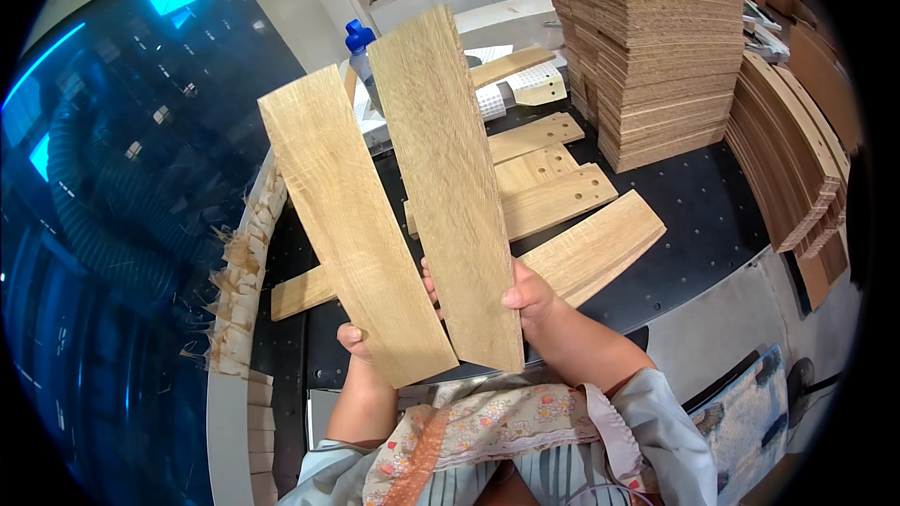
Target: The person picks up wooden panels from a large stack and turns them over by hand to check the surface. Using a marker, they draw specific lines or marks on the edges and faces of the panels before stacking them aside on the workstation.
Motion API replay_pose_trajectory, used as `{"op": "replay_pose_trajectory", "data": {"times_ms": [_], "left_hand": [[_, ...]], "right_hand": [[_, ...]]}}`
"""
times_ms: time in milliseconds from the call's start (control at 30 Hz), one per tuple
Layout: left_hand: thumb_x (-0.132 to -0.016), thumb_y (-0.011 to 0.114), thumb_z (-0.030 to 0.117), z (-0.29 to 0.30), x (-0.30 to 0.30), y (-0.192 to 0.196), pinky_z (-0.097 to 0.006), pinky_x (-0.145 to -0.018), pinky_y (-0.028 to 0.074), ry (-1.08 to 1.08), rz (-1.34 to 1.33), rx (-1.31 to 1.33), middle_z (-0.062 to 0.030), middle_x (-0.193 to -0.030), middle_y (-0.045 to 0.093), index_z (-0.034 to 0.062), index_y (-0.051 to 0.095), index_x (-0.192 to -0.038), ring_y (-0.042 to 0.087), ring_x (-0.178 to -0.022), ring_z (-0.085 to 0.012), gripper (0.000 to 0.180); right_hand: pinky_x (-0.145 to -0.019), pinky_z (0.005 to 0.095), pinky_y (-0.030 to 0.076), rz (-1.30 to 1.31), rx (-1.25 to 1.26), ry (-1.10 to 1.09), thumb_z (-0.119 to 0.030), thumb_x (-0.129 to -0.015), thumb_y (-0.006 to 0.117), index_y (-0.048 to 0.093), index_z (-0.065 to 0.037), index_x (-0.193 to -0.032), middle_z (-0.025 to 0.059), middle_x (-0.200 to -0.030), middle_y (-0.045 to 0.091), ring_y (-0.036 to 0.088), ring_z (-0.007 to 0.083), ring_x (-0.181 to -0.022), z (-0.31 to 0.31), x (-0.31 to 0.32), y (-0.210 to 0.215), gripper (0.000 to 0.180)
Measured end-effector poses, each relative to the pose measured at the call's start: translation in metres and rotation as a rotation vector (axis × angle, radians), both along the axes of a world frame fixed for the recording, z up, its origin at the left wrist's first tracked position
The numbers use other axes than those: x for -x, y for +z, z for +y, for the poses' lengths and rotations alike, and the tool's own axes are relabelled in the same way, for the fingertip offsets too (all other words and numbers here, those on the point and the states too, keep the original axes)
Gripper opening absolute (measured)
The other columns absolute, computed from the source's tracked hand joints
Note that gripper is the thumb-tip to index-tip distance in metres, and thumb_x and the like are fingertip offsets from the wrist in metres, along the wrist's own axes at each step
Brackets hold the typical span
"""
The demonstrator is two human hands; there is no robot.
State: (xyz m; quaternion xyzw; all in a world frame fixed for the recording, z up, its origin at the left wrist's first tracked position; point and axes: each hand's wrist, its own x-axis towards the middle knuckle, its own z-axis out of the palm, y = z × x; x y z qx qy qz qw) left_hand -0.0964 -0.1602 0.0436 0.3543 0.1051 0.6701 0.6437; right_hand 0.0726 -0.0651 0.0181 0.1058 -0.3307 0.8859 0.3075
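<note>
Two long wood-grain boards are held up side by side over a black table. My left hand (352,342) grips the left board (352,225) near its lower end, thumb on the edge and most fingers hidden behind it. My right hand (530,294) is wrapped round the right board (445,187), its thumb on the right edge and fingertips showing at the left edge. Both boards stand tilted, tops leaning left, and their lower ends meet or nearly meet. Behind them lie several similar boards with drilled holes (562,201) and a loose board (600,248).
The black dotted table (694,234) carries a tall stack of brown panels (666,56) at the far right. Curved brown panels (787,150) lean beyond it. At the left are a blue machine window (122,178) and frayed bristle strips (239,290). A blue-capped bottle (359,42) stands behind.
</note>
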Motion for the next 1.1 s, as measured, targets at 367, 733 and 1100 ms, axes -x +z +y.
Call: {"op": "replay_pose_trajectory", "data": {"times_ms": [367,733,1100], "left_hand": [[-0.078,0.038,0.01,0.022,0.028,-0.038,-0.041,-0.091,0.044,0.268,0.079,0.273,-0.0177,-0.112,0.056,-0.0039,0.045,-0.12,0.055,-0.104,-0.0276,0.045],[-0.089,0.048,0.035,0.051,-0.014,-0.056,-0.034,-0.072,0.053,-0.045,-0.159,0.372,-0.0128,-0.103,0.059,0.0026,0.051,-0.114,0.06,-0.089,-0.0238,0.041],[-0.09,0.049,0.033,0.059,-0.025,-0.052,-0.035,-0.078,0.051,0.057,-0.125,0.392,-0.0123,-0.104,0.057,0.003,0.05,-0.114,0.058,-0.093,-0.0237,0.038]], "right_hand": [[-0.094,0.0373,0.042,-0.081,0.1,-0.076,-0.009,-0.065,0.057,0.03,0.006,-0.132,0.0189,-0.123,0.05,0.053,0.0274,-0.11,0.003,-0.005,-0.024,0.073],[-0.073,0.0267,0.045,-0.353,-0.25,-0.534,-0.027,-0.092,0.05,0.053,0.001,-0.104,0.0047,-0.093,0.059,0.054,0.0118,-0.081,-0.014,0.028,-0.028,0.03],[-0.076,0.0408,0.039,-0.827,-1.067,-1.323,-0.015,-0.084,0.053,0.05,-0.003,-0.101,0.0182,-0.09,0.05,0.048,0.0339,-0.087,0.004,0.048,-0.014,0.021]]}}
